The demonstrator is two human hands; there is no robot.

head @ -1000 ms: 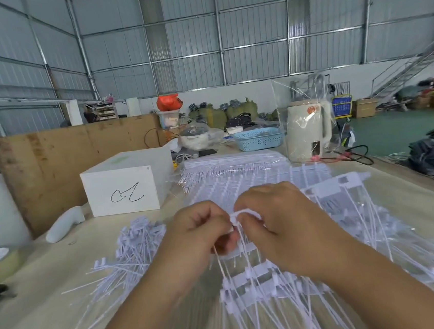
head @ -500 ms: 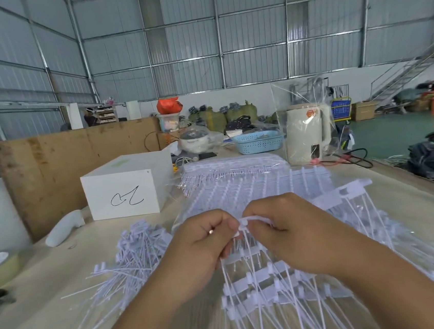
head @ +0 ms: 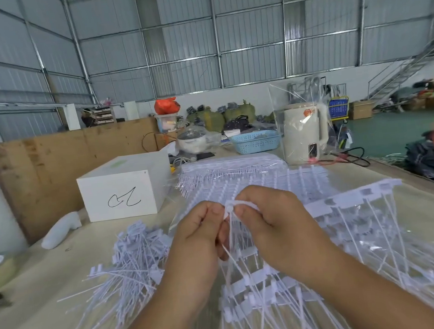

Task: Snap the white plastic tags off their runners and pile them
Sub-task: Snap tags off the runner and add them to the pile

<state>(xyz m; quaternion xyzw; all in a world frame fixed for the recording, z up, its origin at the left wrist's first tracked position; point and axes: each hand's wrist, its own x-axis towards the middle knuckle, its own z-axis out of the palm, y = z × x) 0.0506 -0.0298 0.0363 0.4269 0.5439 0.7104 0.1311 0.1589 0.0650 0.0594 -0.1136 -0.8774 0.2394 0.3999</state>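
Tan worktable (head: 51,310) — corrugated metal walls (head: 247,32)

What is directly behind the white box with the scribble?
Behind the white box stands a brown board, upright along the table edge. The box hides the board's lower part and whatever lies between them.

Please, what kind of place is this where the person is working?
Probably a warehouse or small factory workshop. The grey corrugated metal walls on steel framing, the green bulging sacks stacked at the back, and the long workbench with a loose pile of white plastic tags suggest it.
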